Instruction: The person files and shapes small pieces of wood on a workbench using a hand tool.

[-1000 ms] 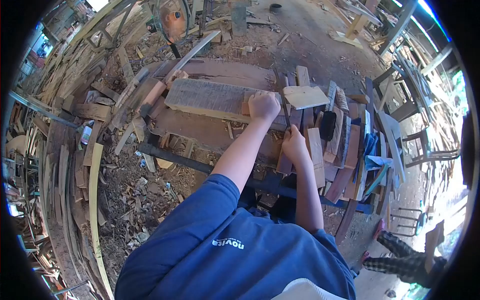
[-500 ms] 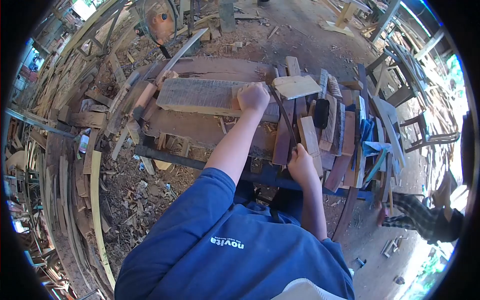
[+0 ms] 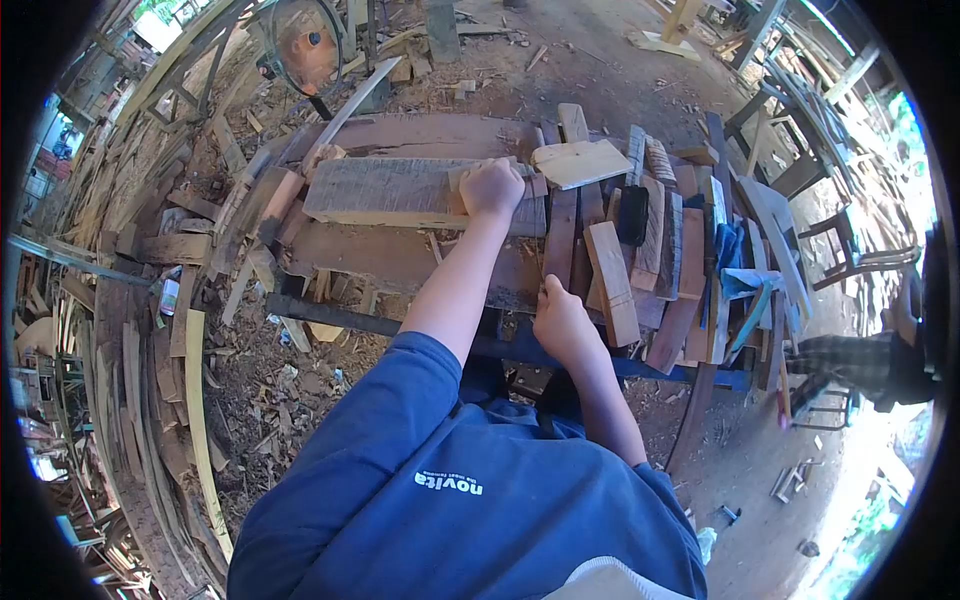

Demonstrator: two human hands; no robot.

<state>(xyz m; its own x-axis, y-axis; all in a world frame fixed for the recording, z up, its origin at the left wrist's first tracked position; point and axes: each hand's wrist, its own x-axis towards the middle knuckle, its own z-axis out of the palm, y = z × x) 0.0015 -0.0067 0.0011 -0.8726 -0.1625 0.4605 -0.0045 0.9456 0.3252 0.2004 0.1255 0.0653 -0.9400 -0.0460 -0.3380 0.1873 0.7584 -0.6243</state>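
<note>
My left hand (image 3: 492, 188) is closed around a small brown wooden piece (image 3: 456, 186), on top of a thick grey beam (image 3: 385, 187). The beam lies across a wide brown plank (image 3: 390, 258). My right hand (image 3: 563, 320) is closed near the front edge of the bench, to the left of a light wooden block (image 3: 613, 280). What it grips is too thin or hidden to make out. A pale flat board (image 3: 580, 163) lies beyond it, and a black object (image 3: 633, 215) rests among the wood pieces on the right.
Dark blue cloth (image 3: 733, 250) lies on stacked wood at the right. A fan (image 3: 305, 48) stands beyond the bench. Scrap wood (image 3: 130, 370) is heaped at the left. Another person's dark patterned clothing (image 3: 860, 362) shows at the right, near a wooden chair (image 3: 850, 245).
My right hand has moved left and slightly toward my body. The thin dark strip in it before is no longer clearly visible. My left hand stays closed on the beam; the person at right has shifted.
</note>
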